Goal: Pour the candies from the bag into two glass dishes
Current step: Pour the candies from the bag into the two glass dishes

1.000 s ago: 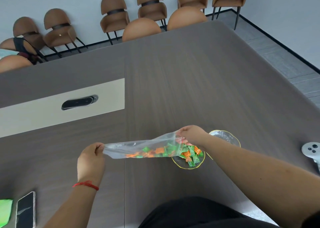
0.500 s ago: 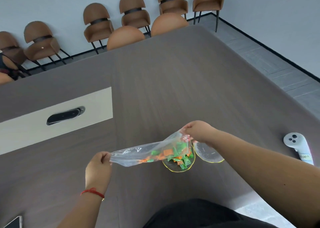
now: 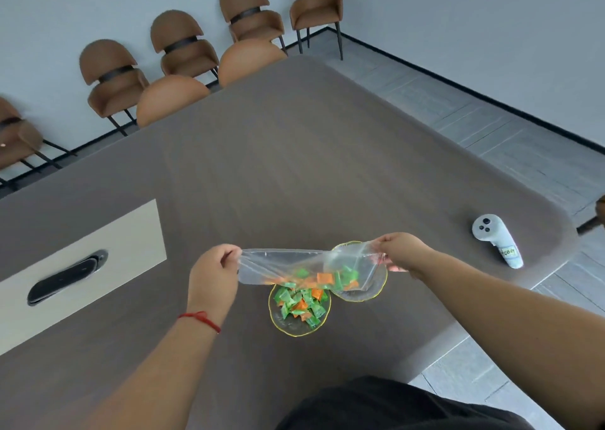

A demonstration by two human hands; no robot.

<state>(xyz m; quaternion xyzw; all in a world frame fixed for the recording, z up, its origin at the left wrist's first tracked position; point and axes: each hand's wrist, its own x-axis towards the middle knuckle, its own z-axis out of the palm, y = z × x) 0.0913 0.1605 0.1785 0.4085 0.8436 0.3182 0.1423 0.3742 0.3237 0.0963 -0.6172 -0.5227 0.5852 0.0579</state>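
The person stands over a dark wooden table, holding a clear plastic bag stretched out between both hands. The left hand is closed, pinching one end of the bag between thumb and fingers; a red string circles that wrist. The right hand is closed too, gripping the other end, which looks like the mouth, though I cannot tell whether it gapes open. Green and orange candies sit bunched in the sagging lower part of the bag, nearer the right hand.

Below the bag, between the two hands and closer to the person, a gold-rimmed glass dish rests on the table with a heap of green and orange candies in it. A second glass dish sits just beside it, under the right hand and the bag's end; through the plastic I cannot tell if it holds anything.

Beyond the right hand, near the table's edge, lies a white controller. Well past the left hand is a pale panel with a black handle.
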